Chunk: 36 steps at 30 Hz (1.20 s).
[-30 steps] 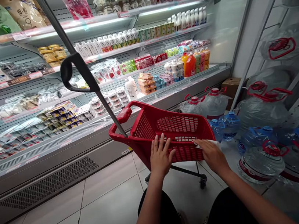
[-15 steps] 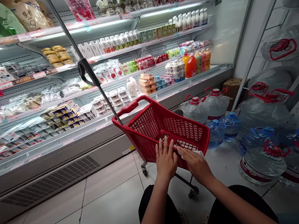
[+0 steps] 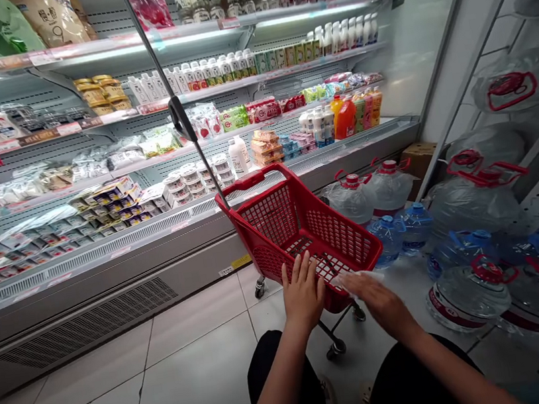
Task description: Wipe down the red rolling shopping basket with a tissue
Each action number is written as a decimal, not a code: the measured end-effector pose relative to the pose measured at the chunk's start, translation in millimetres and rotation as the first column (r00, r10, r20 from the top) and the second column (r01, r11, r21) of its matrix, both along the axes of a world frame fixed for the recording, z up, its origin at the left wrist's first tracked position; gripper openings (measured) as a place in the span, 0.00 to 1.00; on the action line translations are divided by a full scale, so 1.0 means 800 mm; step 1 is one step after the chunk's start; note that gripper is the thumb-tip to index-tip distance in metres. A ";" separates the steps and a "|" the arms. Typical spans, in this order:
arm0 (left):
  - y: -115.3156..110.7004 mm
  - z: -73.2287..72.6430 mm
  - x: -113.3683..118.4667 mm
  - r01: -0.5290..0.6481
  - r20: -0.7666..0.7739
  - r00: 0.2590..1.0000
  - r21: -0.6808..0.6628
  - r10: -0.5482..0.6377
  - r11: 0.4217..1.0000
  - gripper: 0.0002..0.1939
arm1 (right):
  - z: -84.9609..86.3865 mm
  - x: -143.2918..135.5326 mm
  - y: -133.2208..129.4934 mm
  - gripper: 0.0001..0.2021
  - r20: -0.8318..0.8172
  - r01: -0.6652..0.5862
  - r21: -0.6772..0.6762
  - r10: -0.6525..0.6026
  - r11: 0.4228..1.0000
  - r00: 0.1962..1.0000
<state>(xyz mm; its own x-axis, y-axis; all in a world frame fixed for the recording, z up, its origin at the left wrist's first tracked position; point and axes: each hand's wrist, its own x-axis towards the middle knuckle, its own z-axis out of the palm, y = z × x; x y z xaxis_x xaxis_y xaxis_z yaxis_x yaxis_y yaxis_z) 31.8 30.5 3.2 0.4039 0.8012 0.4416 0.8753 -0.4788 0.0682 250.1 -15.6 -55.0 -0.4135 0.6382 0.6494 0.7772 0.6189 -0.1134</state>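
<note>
A small red plastic shopping cart (image 3: 340, 222) stands before my knees, its basket of open lattice, with a thin pole (image 3: 153, 51) rising from its far left corner. My left hand (image 3: 303, 294) lies on the cart's near rim, fingers stretched out and slightly spread, holding nothing. Just off the right part of that rim, my right hand (image 3: 381, 303) has a thin white cloth (image 3: 360, 276), perhaps a tissue, beneath its fingers. The fingers partly hide the cloth, and I cannot tell whether it touches the rim.
A long refrigerated shelf unit (image 3: 199, 235) with bottles, tubs and packets runs behind the cart. To the right are several large water bottles (image 3: 471, 297) with red handles, blue-capped bottles (image 3: 390, 238) and a cardboard box (image 3: 421, 157). Pale floor tiles (image 3: 199, 379) lie at the left.
The cart has turned a little, its pole and far end shifting right. My right hand has moved right with the white cloth, away from my left hand, which stays on the rim.
</note>
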 end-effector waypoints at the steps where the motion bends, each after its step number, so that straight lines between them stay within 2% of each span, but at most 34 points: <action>1: -0.004 0.001 0.001 -0.013 0.008 1.000 -0.015 0.013 1.000 0.27 | -0.002 0.017 0.006 0.37 -0.012 0.008 -0.005 -0.008 1.000 1.000; 5: -0.007 0.005 0.006 -0.040 0.015 0.999 -0.058 0.041 0.998 0.32 | -0.007 0.077 0.029 0.32 -0.085 0.119 -0.043 -0.122 0.992 0.989; 8: -0.001 0.002 0.013 -0.037 0.013 0.999 -0.056 0.038 0.998 0.35 | -0.006 0.082 0.032 0.28 -0.119 0.172 -0.057 -0.177 0.984 0.977; 11: 0.008 -0.002 0.018 -0.049 0.011 0.999 -0.045 0.049 0.998 0.35 | -0.003 0.047 0.018 0.27 -0.119 0.178 -0.034 -0.180 0.984 0.976; 16: 0.016 -0.008 0.017 -0.098 -0.025 0.995 -0.017 0.098 0.995 0.31 | 0.003 -0.049 -0.009 0.31 -0.087 0.159 0.048 -0.154 0.986 0.984; 19: 0.010 -0.012 0.007 -0.082 -0.042 0.996 0.009 0.082 0.997 0.29 | 0.008 -0.074 -0.014 0.33 -0.043 0.109 0.069 -0.107 0.992 0.993; 21: 0.005 -0.013 -0.004 -0.074 -0.041 0.996 0.012 0.075 0.997 0.29 | 0.009 -0.063 -0.013 0.33 0.016 0.046 0.064 -0.047 0.997 0.999; 23: 0.003 -0.010 -0.018 -0.081 -0.041 0.996 -0.006 0.081 0.997 0.29 | 0.007 -0.035 -0.008 0.34 0.058 0.007 0.055 -0.010 0.998 0.998; 25: 0.006 -0.005 -0.030 -0.091 -0.045 0.995 -0.035 0.090 0.995 0.29 | 0.004 0.001 -0.002 0.34 0.060 0.030 0.042 -0.033 0.999 0.998; 28: 0.017 0.004 -0.036 -0.112 -0.052 0.993 -0.072 0.109 0.991 0.28 | 0.001 0.042 0.004 0.34 0.013 0.134 0.026 -0.135 0.991 0.991; 30: 0.020 0.003 -0.026 -0.125 -0.058 0.991 -0.084 0.121 0.989 0.28 | 0.000 0.045 0.003 0.33 -0.026 0.196 0.027 -0.195 0.980 0.980; 32: 0.012 -0.007 -0.005 -0.108 -0.064 0.993 -0.082 0.103 0.991 0.28 | -0.002 0.027 -0.001 0.34 -0.040 0.218 0.033 -0.216 0.975 0.976; 36: -0.031 -0.040 0.042 -0.013 -0.034 0.999 -0.001 0.013 1.000 0.33 | -0.006 -0.024 -0.012 0.35 -0.022 0.176 0.048 -0.175 0.983 0.984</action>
